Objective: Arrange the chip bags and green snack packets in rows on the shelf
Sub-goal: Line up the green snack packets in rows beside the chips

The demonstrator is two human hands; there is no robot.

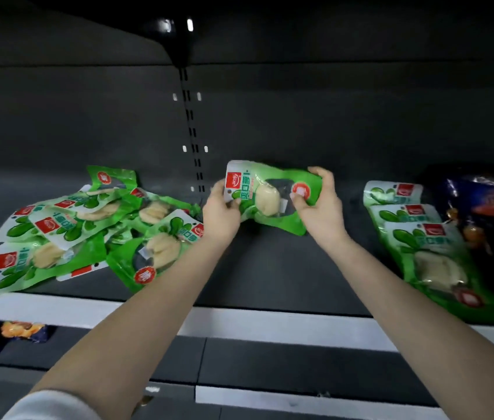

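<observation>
A green snack packet (267, 195) with a red logo is held above the middle of the dark shelf (270, 277). My left hand (220, 218) grips its left end and my right hand (321, 207) pinches its right end. To the left, several green packets (88, 228) lie in a loose heap. At the right, three green packets (427, 247) overlap in a neat row running front to back. Beside that row lies a dark blue chip bag (491, 225), partly cut off by the frame edge.
A slotted upright (192, 134) runs down the shelf's back wall. The white shelf edge strip (239, 324) crosses the front. On the lower shelf at the far left lie dark chip bags (0, 334). Another white strip (300, 403) marks that lower level.
</observation>
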